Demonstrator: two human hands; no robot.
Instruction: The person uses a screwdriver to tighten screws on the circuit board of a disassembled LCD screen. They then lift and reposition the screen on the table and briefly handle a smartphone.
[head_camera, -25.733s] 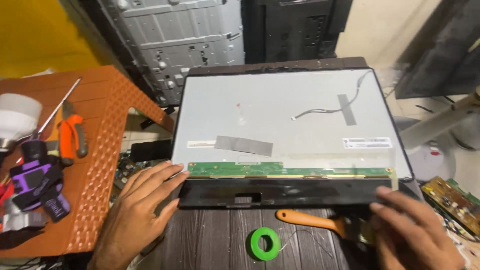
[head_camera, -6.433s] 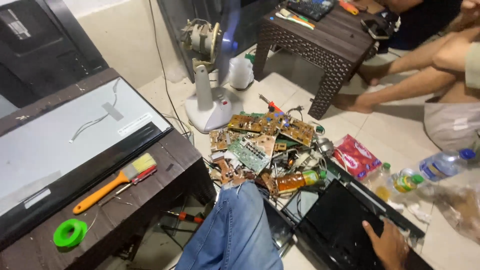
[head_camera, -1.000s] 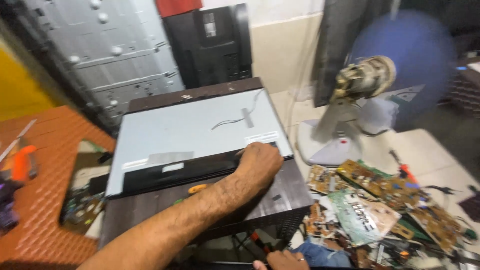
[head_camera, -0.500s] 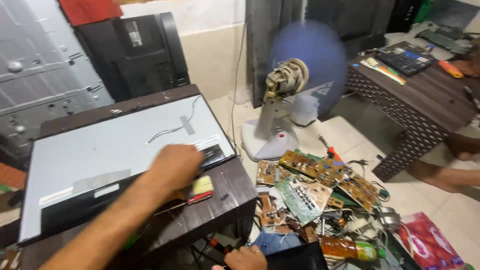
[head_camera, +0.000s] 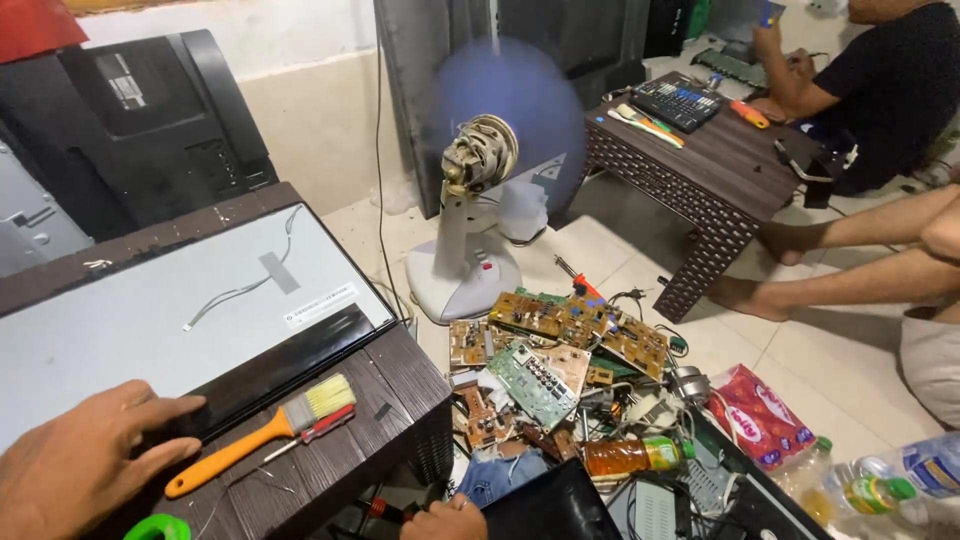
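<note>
at the near edge the left hand (head_camera: 75, 465) lies flat with its fingers spread and apart, palm down on the dark strip along the front of the one flat panel (head_camera: 150, 320), holding nothing. the right hand (head_camera: 443, 518) shows only as knuckles at the bottom edge, next to a red-handled tool and a black case (head_camera: 550, 505); whether it is closed on anything cannot be told. just beside the left hand lies one paintbrush (head_camera: 262, 433) with an orange handle, on the dark wooden table (head_camera: 400, 385); its long axis runs slantwise, bristles pointing up and right, handle end toward the left hand. one thin screwdriver (head_camera: 318, 428) lies alongside it, and one green tape roll (head_camera: 158, 527) sits at the table's near edge. the panel lies flat, its long side running left to right, with one thin cable taped on its face. on the floor to the right is a heap of circuit boards (head_camera: 560, 345), too tangled to count, with one amber bottle (head_camera: 630, 457) and one red packet (head_camera: 757, 417). further off stands one fan (head_camera: 478, 215), blades blurred, then a second dark table (head_camera: 700, 140) where another person sits.
</note>
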